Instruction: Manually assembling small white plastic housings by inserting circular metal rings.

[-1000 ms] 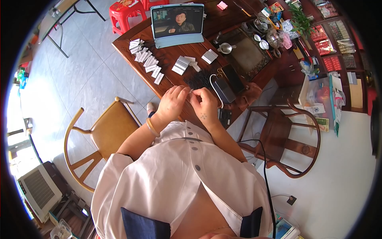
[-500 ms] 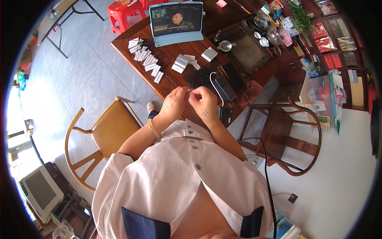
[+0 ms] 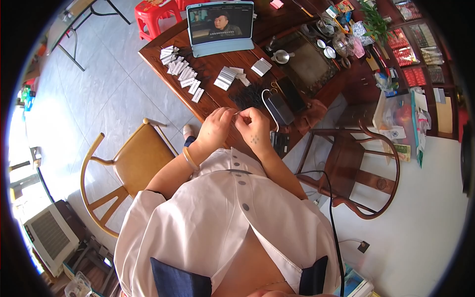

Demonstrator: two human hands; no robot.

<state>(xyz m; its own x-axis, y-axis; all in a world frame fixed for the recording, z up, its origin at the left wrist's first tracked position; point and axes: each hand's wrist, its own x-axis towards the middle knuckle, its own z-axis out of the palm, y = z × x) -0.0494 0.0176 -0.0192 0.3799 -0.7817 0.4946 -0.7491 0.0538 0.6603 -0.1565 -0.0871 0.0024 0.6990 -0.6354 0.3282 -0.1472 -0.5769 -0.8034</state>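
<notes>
Hands (image 3: 213, 129) pinch a tiny pale piece (image 3: 236, 113) by the worktop's (image 3: 207, 101) near edge; it's probably light and flimsy, best held by its ends.

Pinched piece (image 3: 236, 114): mostly hiding between left hand (image 3: 213, 129) and right hand (image 3: 254, 130), twelve o'clock, looking too tiny to tell
Rear stool (image 3: 186, 4): running off top edge, eleven o'clock
Black object (image 3: 465, 166): vanishing into rim, three o'clock
</notes>
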